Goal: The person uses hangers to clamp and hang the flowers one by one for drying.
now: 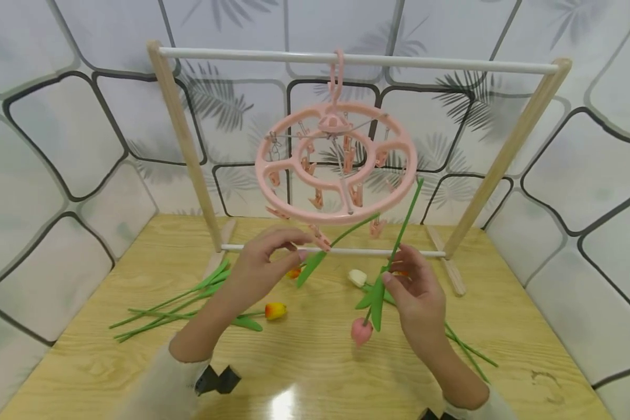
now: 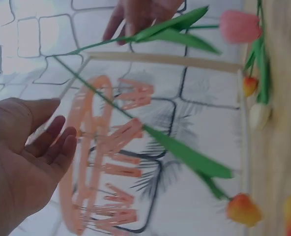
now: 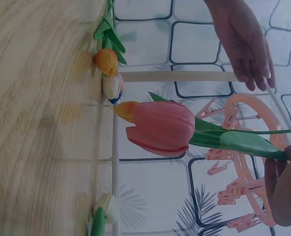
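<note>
A pink round clip hanger (image 1: 265,192) hangs by its hook, with several small clips below its rings. One front clip (image 2: 122,135) holds an orange-yellow tulip (image 2: 244,210) by its stem, bloom downward. My left hand (image 1: 265,256) is beside that clip; in the left wrist view its thumb and fingers are apart, with nothing between them. My right hand (image 1: 419,297) pinches a pink tulip (image 1: 361,331) by its green stem, right of the hanging one. The pink bloom points down and the stem end rises past the hanger's right side. In the right wrist view, the pink bloom (image 3: 162,129) partly covers the hanging tulip.
A wooden rack with a white top bar (image 1: 436,63) stands on the wooden table (image 1: 294,373). Several tulip stems (image 1: 157,318) lie at the left, with a yellow-red bloom (image 1: 275,310). A white tulip (image 1: 357,277) and crossing stems (image 1: 469,347) lie right of centre.
</note>
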A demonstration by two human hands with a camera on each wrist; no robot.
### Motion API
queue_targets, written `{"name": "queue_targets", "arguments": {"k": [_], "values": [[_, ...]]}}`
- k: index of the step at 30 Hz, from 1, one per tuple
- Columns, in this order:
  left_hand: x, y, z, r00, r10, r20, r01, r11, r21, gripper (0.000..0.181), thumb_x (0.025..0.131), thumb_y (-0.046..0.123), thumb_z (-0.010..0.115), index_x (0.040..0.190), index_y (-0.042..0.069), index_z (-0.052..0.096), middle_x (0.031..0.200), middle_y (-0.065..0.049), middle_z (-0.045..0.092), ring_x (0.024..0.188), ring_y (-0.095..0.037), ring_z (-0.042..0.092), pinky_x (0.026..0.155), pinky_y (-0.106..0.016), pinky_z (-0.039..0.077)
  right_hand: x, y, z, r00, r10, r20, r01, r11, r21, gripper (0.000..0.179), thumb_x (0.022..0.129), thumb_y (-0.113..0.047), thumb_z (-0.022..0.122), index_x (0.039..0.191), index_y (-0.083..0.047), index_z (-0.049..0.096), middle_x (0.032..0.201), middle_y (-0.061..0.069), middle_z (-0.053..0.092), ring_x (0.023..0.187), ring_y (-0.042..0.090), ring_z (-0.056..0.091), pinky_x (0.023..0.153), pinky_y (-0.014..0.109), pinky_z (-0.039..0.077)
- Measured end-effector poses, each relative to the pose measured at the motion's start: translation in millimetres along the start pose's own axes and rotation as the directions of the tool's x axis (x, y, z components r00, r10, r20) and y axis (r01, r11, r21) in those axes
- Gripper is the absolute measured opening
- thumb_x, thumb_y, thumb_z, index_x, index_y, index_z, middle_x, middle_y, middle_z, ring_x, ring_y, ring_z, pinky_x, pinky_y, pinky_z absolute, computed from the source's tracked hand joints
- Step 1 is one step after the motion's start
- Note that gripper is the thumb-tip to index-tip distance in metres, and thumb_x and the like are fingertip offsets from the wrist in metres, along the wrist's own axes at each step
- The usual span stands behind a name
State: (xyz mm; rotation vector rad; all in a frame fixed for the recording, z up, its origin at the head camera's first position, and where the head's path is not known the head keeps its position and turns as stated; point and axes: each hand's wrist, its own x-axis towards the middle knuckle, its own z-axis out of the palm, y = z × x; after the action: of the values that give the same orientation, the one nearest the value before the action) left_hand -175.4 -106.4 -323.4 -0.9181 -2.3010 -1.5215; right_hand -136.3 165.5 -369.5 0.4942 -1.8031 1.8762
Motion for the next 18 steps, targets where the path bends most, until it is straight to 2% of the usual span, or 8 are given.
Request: {"name": "queue_targets", "arguments": {"k": [2,5,9,11,13,18], "values": [[8.9,6.3,-8.7,0.995,0.101,-0.022,-0.1,0.992,0.072,0.024,0.096,0.011,0.07,0.12,0.011,0.072,0.124,-0.001,0.067,0.112,-0.013,0.061,0.094,-0.033,0.053,0.5,0.0,-1.9,1.0,-0.007,-0.004,0.007,1.0,0.001,0.053,0.091,0.016,0.061,0.141,0.006,0.048,0.116,0.008,0.059,0.107,0.015,0.058,0.09,0.018,0.053],[23.9,14.8,-16.6,0.975,0.22,-0.023,-0.214,0.966,0.147,0.024,0.092,0.008,0.073,0.117,0.011,0.073,0.123,-0.001,0.067,0.116,-0.015,0.06,0.097,-0.034,0.051,0.7,0.4,-3.3,1.0,-0.014,-0.006,0.014,1.0,0.001,0.052,0.091,0.016,0.061,0.141,0.006,0.048,0.116,0.006,0.059,0.107,0.014,0.058,0.089,0.018,0.053],[44.0,19.5,-17.0,0.955,0.296,0.017,-0.291,0.923,0.251,0.028,0.09,0.009,0.076,0.117,0.009,0.073,0.121,-0.004,0.067,0.119,-0.019,0.059,0.102,-0.037,0.049,1.0,1.0,-3.4,1.0,-0.027,-0.003,0.027,1.0,0.002,0.052,0.091,0.016,0.061,0.141,0.007,0.048,0.116,0.006,0.059,0.107,0.014,0.058,0.089,0.017,0.053],[52.3,19.4,-14.4,0.955,0.293,0.049,-0.295,0.911,0.287,0.03,0.09,0.011,0.077,0.119,0.009,0.073,0.124,-0.005,0.067,0.12,-0.02,0.057,0.103,-0.037,0.048,1.5,1.2,-3.4,0.999,-0.032,-0.005,0.032,0.999,0.005,0.052,0.091,0.017,0.061,0.141,0.007,0.048,0.116,0.005,0.058,0.106,0.014,0.059,0.089,0.017,0.053],[59.2,18.9,-10.9,0.959,0.271,0.085,-0.284,0.909,0.304,0.031,0.09,0.013,0.076,0.121,0.01,0.073,0.127,-0.006,0.067,0.122,-0.022,0.056,0.105,-0.039,0.047,2.1,1.3,-3.3,1.0,-0.029,-0.01,0.029,1.0,0.008,0.052,0.091,0.017,0.061,0.141,0.008,0.048,0.116,0.005,0.058,0.106,0.014,0.059,0.089,0.017,0.053],[72.4,19.9,-2.8,0.971,0.166,0.171,-0.216,0.918,0.332,0.027,0.094,0.019,0.073,0.12,0.014,0.073,0.124,-0.002,0.07,0.116,-0.021,0.057,0.102,-0.04,0.046,2.8,0.1,-3.0,1.0,0.013,-0.028,-0.014,1.0,-0.008,0.054,0.091,0.016,0.062,0.141,0.004,0.049,0.118,0.003,0.058,0.105,0.012,0.059,0.088,0.017,0.053]]}}
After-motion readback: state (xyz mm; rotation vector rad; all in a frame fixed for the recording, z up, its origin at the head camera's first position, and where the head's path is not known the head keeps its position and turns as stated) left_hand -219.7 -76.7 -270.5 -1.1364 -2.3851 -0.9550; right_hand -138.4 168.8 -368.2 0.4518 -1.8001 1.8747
